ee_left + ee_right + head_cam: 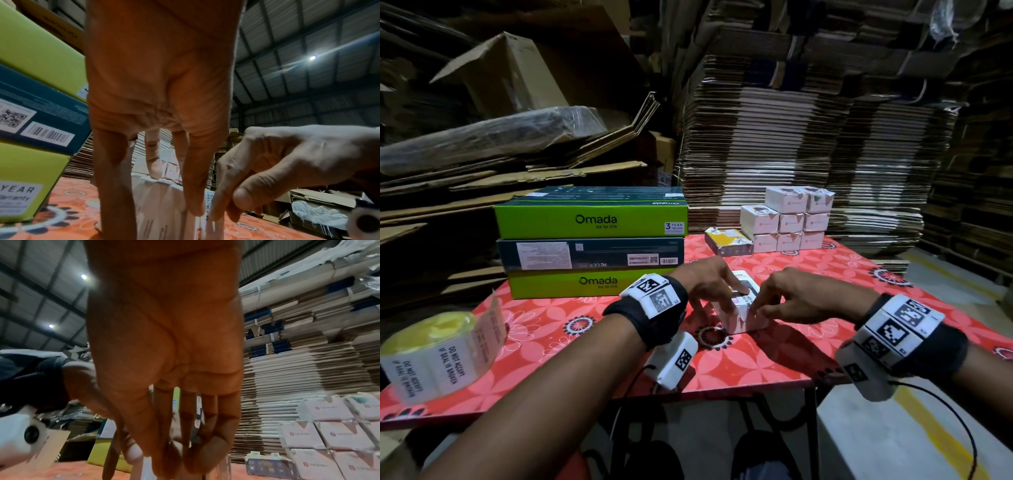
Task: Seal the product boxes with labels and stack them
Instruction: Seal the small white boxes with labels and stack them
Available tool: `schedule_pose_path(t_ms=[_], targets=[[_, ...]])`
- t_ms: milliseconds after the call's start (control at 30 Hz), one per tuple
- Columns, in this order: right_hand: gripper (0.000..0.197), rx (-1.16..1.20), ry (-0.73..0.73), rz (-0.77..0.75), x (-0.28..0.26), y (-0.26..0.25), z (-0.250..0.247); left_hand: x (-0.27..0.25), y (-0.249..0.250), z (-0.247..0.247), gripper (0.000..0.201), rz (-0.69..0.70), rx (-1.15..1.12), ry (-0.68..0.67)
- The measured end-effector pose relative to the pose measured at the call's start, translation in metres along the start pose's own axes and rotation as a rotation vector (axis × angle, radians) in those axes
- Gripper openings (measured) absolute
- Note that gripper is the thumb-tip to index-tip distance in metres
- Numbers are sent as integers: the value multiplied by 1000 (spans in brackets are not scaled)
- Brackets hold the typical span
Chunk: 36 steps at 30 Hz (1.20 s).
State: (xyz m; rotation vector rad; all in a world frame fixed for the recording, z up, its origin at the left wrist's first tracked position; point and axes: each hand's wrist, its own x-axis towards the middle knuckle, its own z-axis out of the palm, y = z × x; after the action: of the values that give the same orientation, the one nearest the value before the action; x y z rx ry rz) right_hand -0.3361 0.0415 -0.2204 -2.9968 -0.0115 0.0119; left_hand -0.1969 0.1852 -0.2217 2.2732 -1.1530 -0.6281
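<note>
A small white product box [739, 323] [160, 194] lies on the red flowered table [585, 329] in front of me. My left hand [719, 301] [160, 211] arches over it, thumb down its left side and fingers on its top, gripping it. My right hand [756, 311] [156, 464] is at the box's near right corner, where thumb and forefinger pinch a white printed label [208, 203] against the edge. A roll of seal labels [438, 353] sits at the table's near left corner. Finished white boxes [791, 219] [329, 434] are stacked at the back right.
Three long green and teal Omada cartons [592, 240] are piled at the back left of the table. A yellow and white box [727, 241] lies beside the white stack. Flattened cardboard [808, 137] towers behind the table. The table edge is close to my forearms.
</note>
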Motion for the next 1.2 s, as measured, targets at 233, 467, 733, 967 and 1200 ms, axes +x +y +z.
schedule_pose_path(t_ms=[233, 467, 733, 967, 1200], targets=[[10, -45, 114, -37, 20, -5, -16, 5, -3, -1, 44, 4, -5, 13], [10, -65, 125, -8, 42, -13, -14, 9, -9, 0, 33, 3, -21, 45], [9, 251, 138, 77, 40, -5, -7, 12, -10, -3, 36, 18, -9, 27], [7, 256, 199, 121, 40, -3, 3, 12, -9, 0, 33, 8, 1, 30], [19, 133, 176, 88, 38, 2, 0, 16, -15, -1, 45, 9, -17, 23]])
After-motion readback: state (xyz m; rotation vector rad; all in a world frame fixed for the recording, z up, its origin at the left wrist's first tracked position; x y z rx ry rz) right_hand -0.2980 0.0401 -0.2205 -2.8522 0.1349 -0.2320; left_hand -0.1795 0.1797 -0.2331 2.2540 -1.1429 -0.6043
